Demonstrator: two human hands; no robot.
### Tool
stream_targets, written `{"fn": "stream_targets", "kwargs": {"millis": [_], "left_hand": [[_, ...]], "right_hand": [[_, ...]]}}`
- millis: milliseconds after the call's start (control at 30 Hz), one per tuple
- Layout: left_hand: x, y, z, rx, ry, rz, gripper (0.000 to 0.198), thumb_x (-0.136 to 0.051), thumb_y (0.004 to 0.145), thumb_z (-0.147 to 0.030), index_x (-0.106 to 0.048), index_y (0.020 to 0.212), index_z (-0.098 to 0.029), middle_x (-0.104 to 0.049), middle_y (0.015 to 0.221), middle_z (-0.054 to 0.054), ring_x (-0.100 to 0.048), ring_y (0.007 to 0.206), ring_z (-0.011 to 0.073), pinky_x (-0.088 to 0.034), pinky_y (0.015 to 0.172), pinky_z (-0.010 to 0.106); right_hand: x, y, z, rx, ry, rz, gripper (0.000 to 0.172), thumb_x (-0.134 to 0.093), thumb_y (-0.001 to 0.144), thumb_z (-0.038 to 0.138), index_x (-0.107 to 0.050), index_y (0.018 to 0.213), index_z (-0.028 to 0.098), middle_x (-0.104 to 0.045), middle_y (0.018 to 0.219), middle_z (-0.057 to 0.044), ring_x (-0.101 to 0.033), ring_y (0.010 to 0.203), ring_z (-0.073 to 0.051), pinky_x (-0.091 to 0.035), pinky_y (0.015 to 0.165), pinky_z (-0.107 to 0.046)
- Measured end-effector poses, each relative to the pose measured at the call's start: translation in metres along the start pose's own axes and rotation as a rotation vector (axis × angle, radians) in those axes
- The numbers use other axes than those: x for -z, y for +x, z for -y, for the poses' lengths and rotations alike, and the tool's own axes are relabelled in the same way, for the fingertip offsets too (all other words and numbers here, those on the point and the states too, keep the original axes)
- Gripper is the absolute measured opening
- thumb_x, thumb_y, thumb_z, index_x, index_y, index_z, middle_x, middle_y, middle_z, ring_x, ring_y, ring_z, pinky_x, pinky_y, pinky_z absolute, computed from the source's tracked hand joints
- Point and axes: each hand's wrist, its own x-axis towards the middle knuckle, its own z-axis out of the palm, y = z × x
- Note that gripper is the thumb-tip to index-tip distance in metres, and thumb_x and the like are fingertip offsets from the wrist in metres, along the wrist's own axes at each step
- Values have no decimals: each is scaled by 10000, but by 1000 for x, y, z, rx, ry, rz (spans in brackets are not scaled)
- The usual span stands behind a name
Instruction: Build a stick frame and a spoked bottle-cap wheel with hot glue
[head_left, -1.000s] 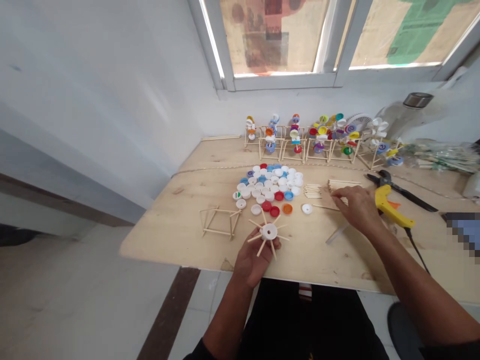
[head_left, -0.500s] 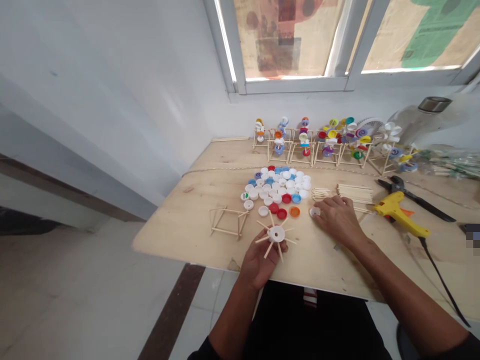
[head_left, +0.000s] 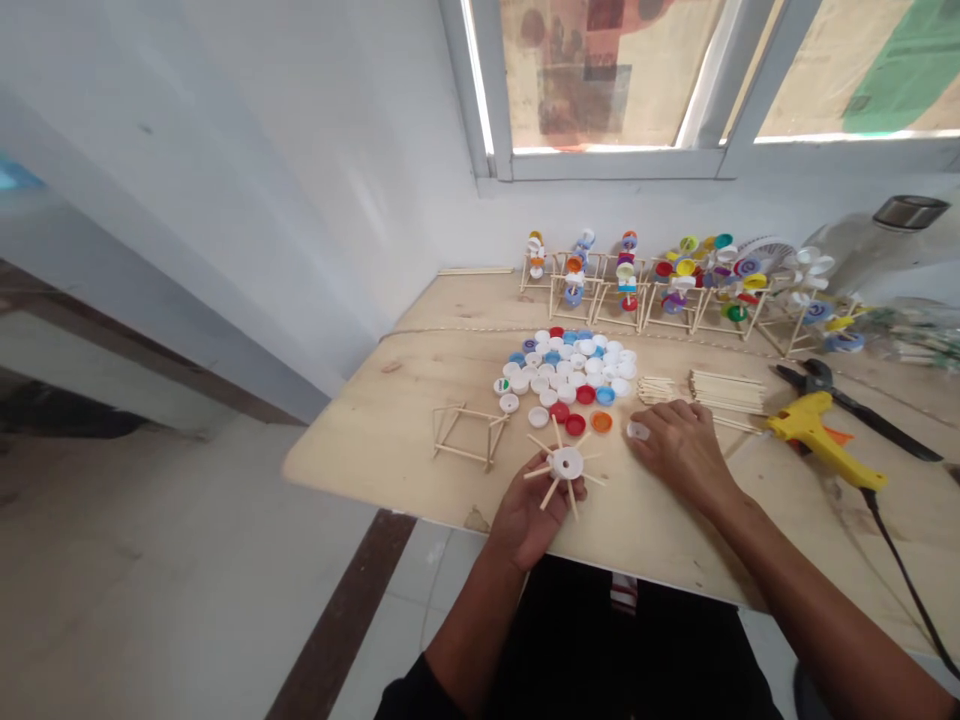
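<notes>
My left hand (head_left: 525,525) is closed around a spoked wheel (head_left: 568,464), made of a white bottle cap with a hole in its centre and several thin wooden sticks radiating from its rim. The wheel faces up over the table's near edge. Low over the tabletop, my right hand (head_left: 682,450) has a white bottle cap (head_left: 638,430) at its thumb and fingertips; the curled fingers are partly hidden. A pile of bottle caps (head_left: 559,378), mostly white with some red, blue and orange, lies just beyond both hands. Left of the wheel stands a small wooden stick frame (head_left: 466,440).
Bundles of sticks (head_left: 726,391), a yellow glue gun (head_left: 829,440) with its cord and black-handled pliers (head_left: 862,408) lie to the right. Finished stick frames with coloured cap wheels (head_left: 675,285) line the back, near a rope (head_left: 465,331) across the wooden table (head_left: 360,430).
The whole view has shifted slightly, moving the table rightward in the picture. Both hands stay in nearly the same places, with the wheel still in the left and turned slightly.
</notes>
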Motion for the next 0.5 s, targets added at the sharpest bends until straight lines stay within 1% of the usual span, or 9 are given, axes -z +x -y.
{"fn": "stream_targets", "kwargs": {"millis": [100,200,367,500], "left_hand": [[1,1,0,-4,4,11,225,-684,695,-175,-637,912,-141,-642,852,63,-587,710,177,-436,697,329],[1,2,1,-4,7,18,237,-682,693,-170,-634,922,-137,-642,850,62,-589,709,177,-436,698,329],[-1,0,0,-5,-9,3,248,-680,683,-150,-630,926,-141,-642,859,57,-595,726,179,-439,703,324],[-2,0,0,-4,-9,10,229,-673,686,-146,-630,911,-141,-642,865,55,-595,732,172,-437,712,321]], "right_hand": [[-1,-6,5,15,41,-17,200,-514,883,326,-678,941,227,-701,902,-53,-556,896,-221,-267,807,-358],[-4,-10,10,19,68,-27,199,-516,888,339,-679,930,233,-702,891,-48,-562,895,-225,-267,806,-362],[-4,-12,16,17,84,-12,196,-497,896,314,-674,882,231,-693,848,-42,-557,848,-223,-260,801,-369],[-4,-12,18,10,82,0,185,-503,890,301,-671,877,226,-688,833,-39,-550,851,-227,-255,804,-373]]}}
